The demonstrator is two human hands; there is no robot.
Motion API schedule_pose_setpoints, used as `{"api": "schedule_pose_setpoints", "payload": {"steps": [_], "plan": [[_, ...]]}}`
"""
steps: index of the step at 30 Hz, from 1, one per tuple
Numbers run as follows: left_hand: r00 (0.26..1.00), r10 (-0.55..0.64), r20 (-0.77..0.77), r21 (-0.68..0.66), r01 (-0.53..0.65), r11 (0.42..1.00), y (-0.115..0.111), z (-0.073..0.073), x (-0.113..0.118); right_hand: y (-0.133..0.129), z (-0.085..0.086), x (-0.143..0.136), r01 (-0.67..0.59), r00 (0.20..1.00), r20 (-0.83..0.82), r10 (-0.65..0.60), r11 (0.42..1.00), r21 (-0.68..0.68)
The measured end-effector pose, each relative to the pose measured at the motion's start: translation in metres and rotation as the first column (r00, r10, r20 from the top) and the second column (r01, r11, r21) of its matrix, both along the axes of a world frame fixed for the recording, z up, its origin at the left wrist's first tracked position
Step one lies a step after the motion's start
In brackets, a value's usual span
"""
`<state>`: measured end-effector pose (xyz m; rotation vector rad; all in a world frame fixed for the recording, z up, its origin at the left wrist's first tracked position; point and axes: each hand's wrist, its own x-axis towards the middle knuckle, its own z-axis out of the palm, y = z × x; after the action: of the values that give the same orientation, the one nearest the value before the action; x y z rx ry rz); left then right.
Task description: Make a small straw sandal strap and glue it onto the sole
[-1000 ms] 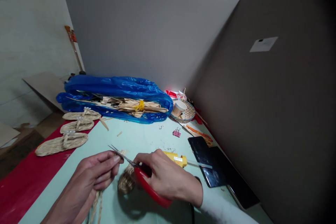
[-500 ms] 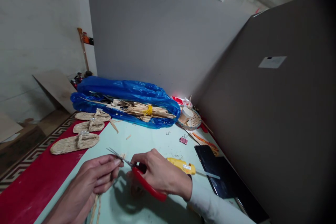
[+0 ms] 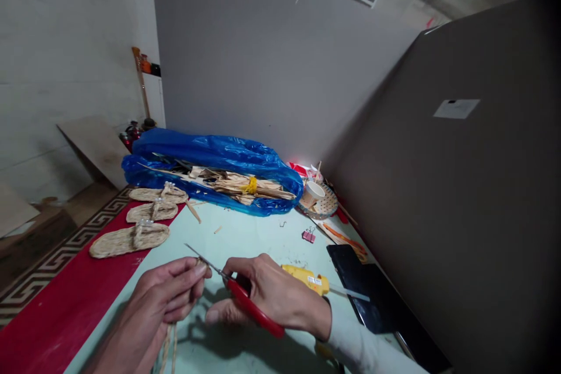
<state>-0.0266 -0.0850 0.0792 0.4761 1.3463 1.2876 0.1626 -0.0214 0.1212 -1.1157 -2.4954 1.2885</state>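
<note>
My left hand [image 3: 173,298] is closed, pinching a twisted straw cord [image 3: 166,347] whose two strands hang below it. A short end of the cord pokes up by the fingertips. In my right hand [image 3: 274,295] is a pair of red-handled scissors [image 3: 258,311]; the blades look closed and lie across the cord's end, just above my left fingertips. The right thumb shows below the handle, partly in shadow. A yellow glue gun [image 3: 305,279] with a clear glue stick in its back lies beyond my right wrist.
Several woven straw slippers [image 3: 129,239] lie on the red cloth [image 3: 65,304] at left. A blue plastic bag [image 3: 210,149] with bundled dry husks [image 3: 232,183] sits at the back. A basket [image 3: 326,205], binder clip [image 3: 308,236] and black phone-like slab [image 3: 350,263] are at right.
The scissor blades have gone from spread apart to closed over the cord's end. Both hands appear slightly further right, and the camera view has shifted a little.
</note>
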Motion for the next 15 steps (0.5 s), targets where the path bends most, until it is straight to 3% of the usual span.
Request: {"api": "schedule_pose_setpoints", "payload": {"steps": [11, 15], "plan": [[0.999, -0.041, 0.004, -0.002, 0.041, 0.999, -0.001, -0.001, 0.002, -0.002, -0.007, 0.002, -0.018, 0.997, -0.073, 0.018, 1.0, -0.008], [1.0, -0.018, 0.0, -0.036, 0.018, 0.999, 0.001, -0.003, -0.001, 0.007, 0.001, 0.004, -0.074, 0.997, -0.015, 0.074, 0.997, 0.015]]}}
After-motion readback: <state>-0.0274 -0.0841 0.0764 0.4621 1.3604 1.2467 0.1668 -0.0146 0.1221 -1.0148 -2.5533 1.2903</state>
